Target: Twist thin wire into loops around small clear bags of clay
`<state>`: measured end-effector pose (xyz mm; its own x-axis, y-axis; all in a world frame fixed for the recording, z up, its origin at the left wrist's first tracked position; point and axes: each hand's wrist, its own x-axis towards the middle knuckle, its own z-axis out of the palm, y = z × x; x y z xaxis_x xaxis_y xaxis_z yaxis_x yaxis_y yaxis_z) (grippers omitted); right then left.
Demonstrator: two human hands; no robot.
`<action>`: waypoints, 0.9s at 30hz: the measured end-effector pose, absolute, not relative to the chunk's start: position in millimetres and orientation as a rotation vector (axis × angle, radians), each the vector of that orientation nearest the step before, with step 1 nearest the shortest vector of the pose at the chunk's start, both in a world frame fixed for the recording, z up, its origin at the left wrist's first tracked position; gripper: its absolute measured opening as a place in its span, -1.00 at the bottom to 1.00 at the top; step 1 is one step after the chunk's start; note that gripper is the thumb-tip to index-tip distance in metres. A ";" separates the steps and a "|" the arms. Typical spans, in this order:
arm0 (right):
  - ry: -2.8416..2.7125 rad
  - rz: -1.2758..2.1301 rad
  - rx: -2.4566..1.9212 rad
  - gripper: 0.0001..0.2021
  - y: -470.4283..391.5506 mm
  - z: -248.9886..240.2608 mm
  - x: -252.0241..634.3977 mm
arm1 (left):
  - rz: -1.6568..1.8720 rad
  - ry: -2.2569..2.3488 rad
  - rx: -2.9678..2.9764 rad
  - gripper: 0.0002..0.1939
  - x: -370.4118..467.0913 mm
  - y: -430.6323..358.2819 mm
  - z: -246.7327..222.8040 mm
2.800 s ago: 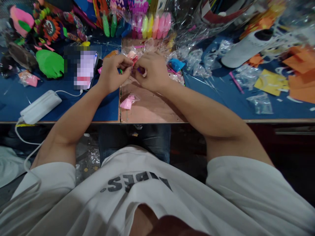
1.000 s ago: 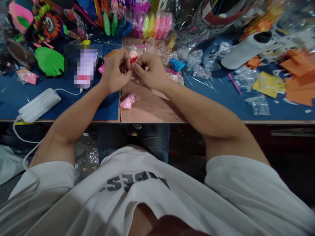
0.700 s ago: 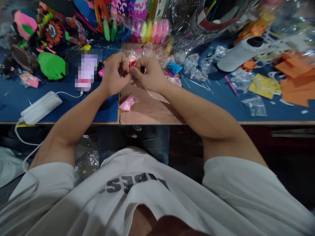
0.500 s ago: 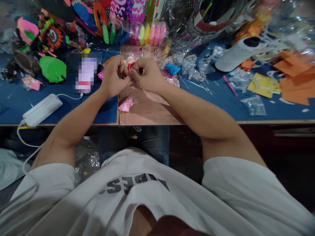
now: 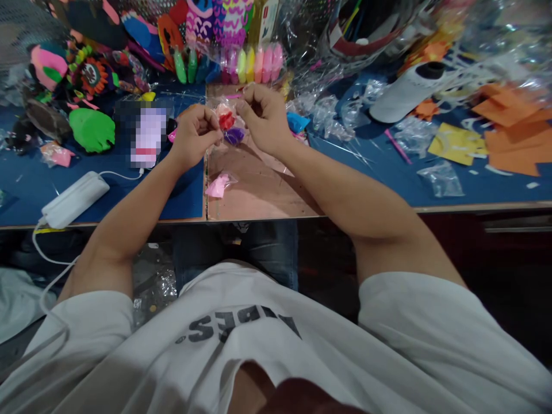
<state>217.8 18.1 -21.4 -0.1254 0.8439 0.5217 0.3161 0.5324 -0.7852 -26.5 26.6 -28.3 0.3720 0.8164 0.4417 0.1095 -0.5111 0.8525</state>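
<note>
Where left hand (image 5: 196, 135) ends, red lump (image 5: 226, 119) sits

Packet (image 5: 226, 119) between left hand (image 5: 211, 130) and right hand (image 5: 261, 115), pouch (image 5: 218, 186) before them on the table (image 5: 267, 201), phone (image 5: 149, 132) left of left hand, power bank (image 5: 75, 198) before phone, tubes (image 5: 259, 64) behind both hands, bottle (image 5: 401, 96) far right, sheets (image 5: 513, 146) beyond it rightward.
</note>
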 end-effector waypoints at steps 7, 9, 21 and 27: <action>-1.786 0.488 -0.992 -0.61 12.7 -20.5 218.1 | 1.124 0.745 1.896 -0.68 -26.6 33.2 -33.5; -1.795 0.490 -1.040 -0.63 9.5 -17.8 217.8 | 1.109 0.761 1.911 -0.71 -30.0 37.0 -35.8; -1.688 0.489 -0.962 -0.50 11.6 -18.2 222.0 | 0.993 0.745 2.093 -0.81 -44.8 47.9 -37.3; -1.508 0.414 -1.067 -0.59 22.9 -21.4 216.6 | 1.235 0.644 2.377 -0.84 -37.2 21.0 -22.5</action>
